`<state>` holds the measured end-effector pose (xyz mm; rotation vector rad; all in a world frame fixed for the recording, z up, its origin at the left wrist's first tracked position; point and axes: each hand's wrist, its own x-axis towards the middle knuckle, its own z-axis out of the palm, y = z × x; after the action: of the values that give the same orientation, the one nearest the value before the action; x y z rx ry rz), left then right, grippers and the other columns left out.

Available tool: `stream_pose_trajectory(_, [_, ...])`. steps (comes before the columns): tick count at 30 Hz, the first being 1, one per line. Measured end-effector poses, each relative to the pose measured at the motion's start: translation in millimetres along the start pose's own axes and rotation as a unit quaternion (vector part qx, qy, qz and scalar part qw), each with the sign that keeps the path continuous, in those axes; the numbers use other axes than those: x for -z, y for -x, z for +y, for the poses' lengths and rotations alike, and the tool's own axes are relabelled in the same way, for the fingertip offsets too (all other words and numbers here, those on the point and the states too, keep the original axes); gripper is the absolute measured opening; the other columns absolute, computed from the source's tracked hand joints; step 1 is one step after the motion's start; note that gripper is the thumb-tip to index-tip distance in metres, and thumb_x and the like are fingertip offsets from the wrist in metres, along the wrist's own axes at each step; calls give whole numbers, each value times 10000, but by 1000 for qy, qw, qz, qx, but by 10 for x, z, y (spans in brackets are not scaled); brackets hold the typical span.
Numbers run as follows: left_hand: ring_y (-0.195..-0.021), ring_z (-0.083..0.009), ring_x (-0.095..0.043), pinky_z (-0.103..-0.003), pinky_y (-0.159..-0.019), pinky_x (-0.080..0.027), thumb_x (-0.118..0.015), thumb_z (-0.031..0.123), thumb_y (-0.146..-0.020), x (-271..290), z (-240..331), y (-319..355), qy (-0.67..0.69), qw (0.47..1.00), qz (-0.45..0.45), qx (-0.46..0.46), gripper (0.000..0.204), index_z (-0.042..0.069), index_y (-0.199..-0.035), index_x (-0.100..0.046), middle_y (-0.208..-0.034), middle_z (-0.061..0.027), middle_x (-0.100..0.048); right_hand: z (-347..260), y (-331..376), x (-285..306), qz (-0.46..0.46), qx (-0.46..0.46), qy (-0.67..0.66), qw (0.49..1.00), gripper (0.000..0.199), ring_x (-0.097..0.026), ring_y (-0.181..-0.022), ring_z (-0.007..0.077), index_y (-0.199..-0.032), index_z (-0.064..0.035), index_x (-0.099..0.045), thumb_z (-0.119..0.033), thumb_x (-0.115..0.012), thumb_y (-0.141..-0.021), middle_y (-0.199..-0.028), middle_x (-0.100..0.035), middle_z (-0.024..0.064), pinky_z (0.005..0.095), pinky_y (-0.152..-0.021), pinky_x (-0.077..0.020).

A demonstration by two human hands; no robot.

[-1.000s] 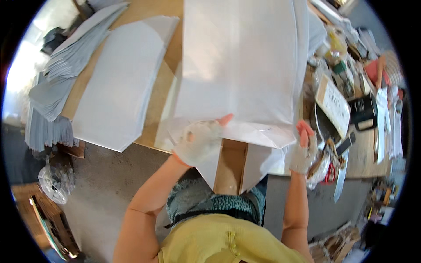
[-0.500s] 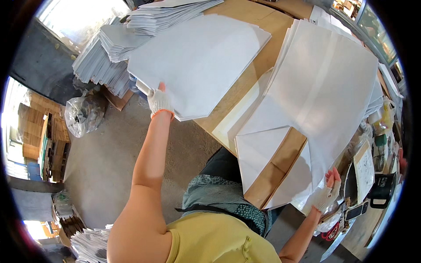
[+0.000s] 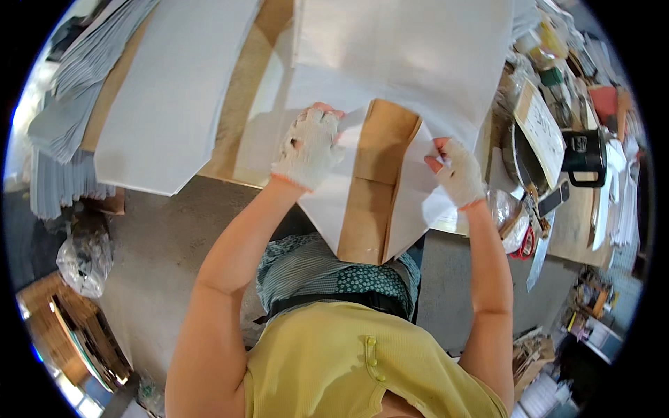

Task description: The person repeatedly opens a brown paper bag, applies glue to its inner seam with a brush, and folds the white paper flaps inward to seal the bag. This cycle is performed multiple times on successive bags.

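A large white paper sack (image 3: 404,42) lies on the table in front of me, its near end folded out into pointed white flaps. A creased brown paper strip (image 3: 376,174) runs down the middle of that end, which hangs past the table edge towards my waist. My left hand (image 3: 306,150), in a fingerless white knit glove, is closed with curled fingers at the left flap. My right hand (image 3: 458,171), gloved alike, pinches the right flap's edge between thumb and fingers. Part of each flap is hidden beneath the hands.
A flat white sack stack (image 3: 174,90) lies left on the brown table, with folded stacks (image 3: 66,146) beyond. At right are a black mug (image 3: 584,157), a phone (image 3: 554,198), red-handled scissors (image 3: 524,244) and a board (image 3: 540,129). A plastic bag (image 3: 85,261) is on the floor.
My left hand has left the flat stack and come right to the sack's folded end. My right hand has moved up and inward to the flap. My view has turned towards the sack.
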<state>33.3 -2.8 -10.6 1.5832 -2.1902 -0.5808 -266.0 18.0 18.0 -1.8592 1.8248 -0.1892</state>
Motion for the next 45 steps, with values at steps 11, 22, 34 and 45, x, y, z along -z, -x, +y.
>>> stream_pose_trajectory(11, [-1466,-325,-289,-421,-1221,-184,-624,335,-783,-210,247,463,-43,970,-136,-197,845,-48,-1477,-333,-1573,-231,-281,-515,407,-630,0,269,-56,961,796,-341,-1433,324,-1483,-77,-394,-258,-684,-764,-1524,-399,162,450,-1211,-219])
stream_pose_trajectory(22, [-1039,-297,-562,-443,-920,-439,-813,213,-762,-38,-128,313,132,989,27,-57,656,93,-1336,-519,-1168,-109,-628,287,590,-310,193,74,-159,965,351,-610,-1106,308,-1176,-66,-651,-132,-666,-831,-1150,-655,128,392,-993,-454])
stream_pose_trajectory(34, [-1078,-177,-547,-308,-930,-448,-779,128,-820,-25,82,-82,290,957,12,-15,530,44,-1291,-552,-1156,-75,-583,-548,273,-508,211,127,-228,942,149,-643,-778,327,-891,-50,-675,-198,-656,-881,-840,-651,131,396,-689,-503])
stream_pose_trajectory(45, [-884,-133,-613,-265,-755,-485,-646,138,-930,88,87,-423,327,937,-105,70,191,44,-1095,-667,-975,-37,-677,-1054,269,-693,107,154,-79,979,185,-660,-816,281,-915,-116,-678,-283,-688,-835,-885,-667,110,410,-714,-523])
